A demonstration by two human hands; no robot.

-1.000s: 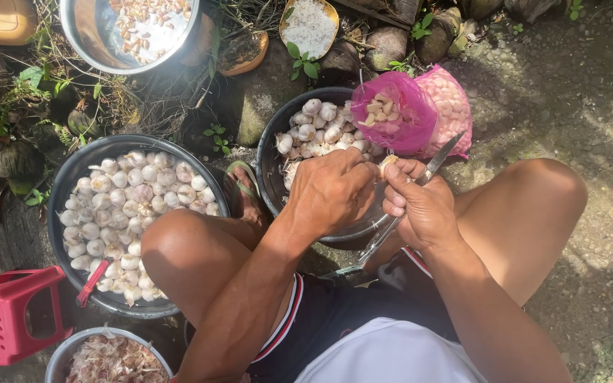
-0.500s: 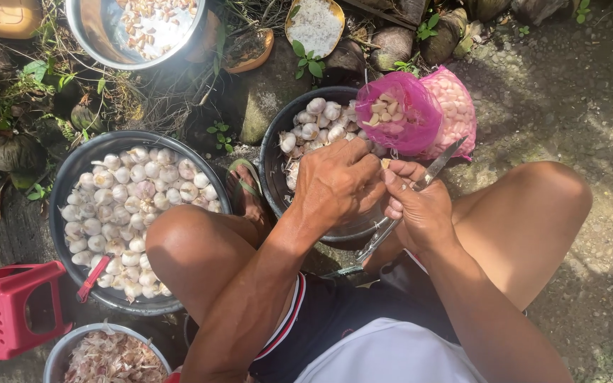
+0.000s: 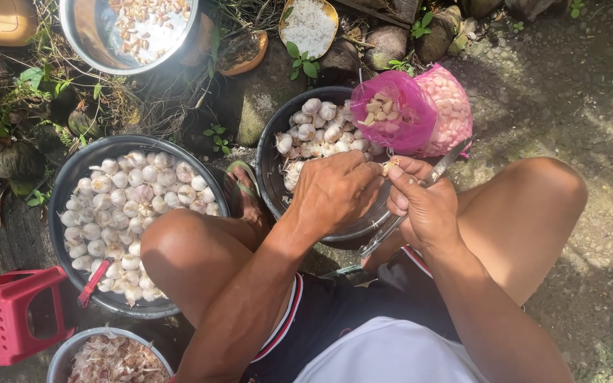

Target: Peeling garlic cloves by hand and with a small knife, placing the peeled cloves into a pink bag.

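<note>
A person is squatting on bare ground, both hands meeting over the near rim of a dark basin (image 3: 272,186) heaped with garlic bulbs (image 3: 315,128). The left hand (image 3: 336,190) is curling shut around a garlic clove (image 3: 389,167), its fingertips pinching it; the clove is showing just past the knuckles at the hand's 2 o'clock. The right hand (image 3: 423,206) is closing on a knife (image 3: 420,195), the blade running out toward 1 o'clock and the other end toward 7 o'clock below the palm, the thumb pressing close beside the clove. The two hands are touching, leaving no gap between them.

Room is tight all round. A pink mesh bag (image 3: 420,110) of peeled cloves is sitting at the hands' 12 o'clock, against the basin's far edge. The knees are hemming the hands in at 3 and 8 o'clock. A larger basin (image 3: 72,177) of bulbs is lying at 9 o'clock, well apart, with a red stool (image 3: 8,319) at 8 o'clock beyond it and a bowl of skins (image 3: 65,354) beside that. A steel bowl (image 3: 83,35) holding cloves is resting at 11 o'clock among weeds. Open ground is stretching only to the right, at 2 to 4 o'clock.
</note>
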